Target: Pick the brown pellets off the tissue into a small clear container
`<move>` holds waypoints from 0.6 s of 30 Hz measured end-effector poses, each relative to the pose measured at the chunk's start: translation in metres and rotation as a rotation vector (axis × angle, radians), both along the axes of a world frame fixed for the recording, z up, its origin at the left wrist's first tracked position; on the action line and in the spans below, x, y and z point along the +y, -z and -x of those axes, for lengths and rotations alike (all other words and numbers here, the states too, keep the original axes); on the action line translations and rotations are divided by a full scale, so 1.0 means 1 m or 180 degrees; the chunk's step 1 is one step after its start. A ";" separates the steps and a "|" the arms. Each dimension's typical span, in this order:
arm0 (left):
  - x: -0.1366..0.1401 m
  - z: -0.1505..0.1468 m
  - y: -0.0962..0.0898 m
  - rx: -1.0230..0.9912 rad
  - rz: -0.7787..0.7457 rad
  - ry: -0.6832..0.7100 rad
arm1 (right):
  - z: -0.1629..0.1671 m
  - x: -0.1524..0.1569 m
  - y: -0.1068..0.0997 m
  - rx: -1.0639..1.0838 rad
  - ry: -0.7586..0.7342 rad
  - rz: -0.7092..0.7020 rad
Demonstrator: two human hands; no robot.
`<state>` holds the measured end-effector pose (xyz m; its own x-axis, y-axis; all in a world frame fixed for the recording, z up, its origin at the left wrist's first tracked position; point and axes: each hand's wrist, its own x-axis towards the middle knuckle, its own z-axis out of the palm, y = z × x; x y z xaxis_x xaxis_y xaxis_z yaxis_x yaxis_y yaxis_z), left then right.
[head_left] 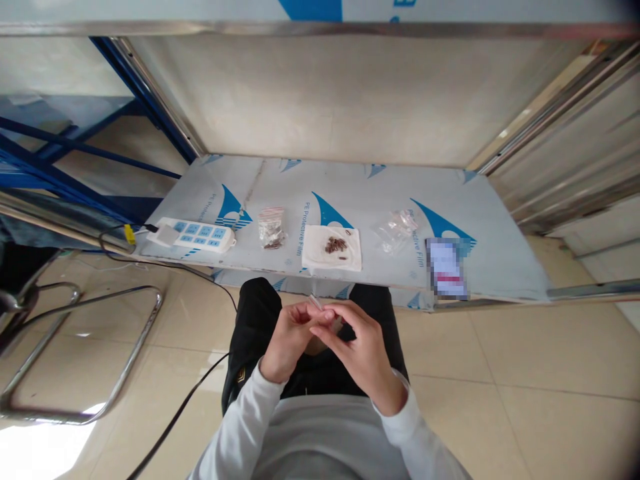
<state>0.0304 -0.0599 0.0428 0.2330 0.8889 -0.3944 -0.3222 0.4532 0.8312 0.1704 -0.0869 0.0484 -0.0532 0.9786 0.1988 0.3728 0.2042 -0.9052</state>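
Note:
My left hand [294,333] is closed on a small clear plastic bag [316,302], its edge showing above the fingertips. My right hand [361,340] meets it from the other side, with index finger and thumb at the same bag. Both hands are held over my lap, just in front of the shelf edge; my fingers hide most of the bag. Beyond them, a white square cloth or paper [315,250] carries a pile of small brown pieces [337,245]. To its left lies a zip bag [271,227] with brown pieces inside, to its right some clear plastic bags [397,230].
A white power strip [200,235] with a plugged-in adapter lies at the shelf's left end. Toward the right front edge is a phone [445,267]. Film covers the metal shelf [490,240]. A chair's metal frame [135,360] stands on the left, near a black cable [185,407].

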 end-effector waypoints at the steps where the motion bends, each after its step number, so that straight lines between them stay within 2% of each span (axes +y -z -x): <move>1: -0.001 -0.001 0.000 -0.0088 0.0041 -0.0013 | 0.002 0.000 0.001 0.0043 -0.0045 0.0066; 6: -0.006 0.001 0.011 -0.0489 0.0360 -0.0042 | -0.002 0.002 0.002 0.0229 -0.0557 0.0524; 9: -0.008 0.005 0.020 -0.0398 0.0305 -0.0020 | -0.006 0.003 0.000 0.0170 -0.0722 0.0648; 13: -0.008 0.013 0.019 0.0072 -0.0128 0.0099 | -0.005 0.002 0.001 -0.0021 -0.0482 0.0575; 16: -0.007 0.017 0.013 0.0225 -0.0255 0.0324 | -0.001 -0.001 0.004 0.0089 -0.0305 0.0558; 18: -0.007 0.016 0.011 0.0287 -0.0288 0.0293 | 0.001 -0.003 0.006 0.0183 -0.0256 0.0623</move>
<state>0.0139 -0.0671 0.0313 0.2825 0.8982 -0.3367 -0.2049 0.3994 0.8936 0.1691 -0.0904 0.0419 -0.1269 0.9919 0.0105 0.3090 0.0495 -0.9498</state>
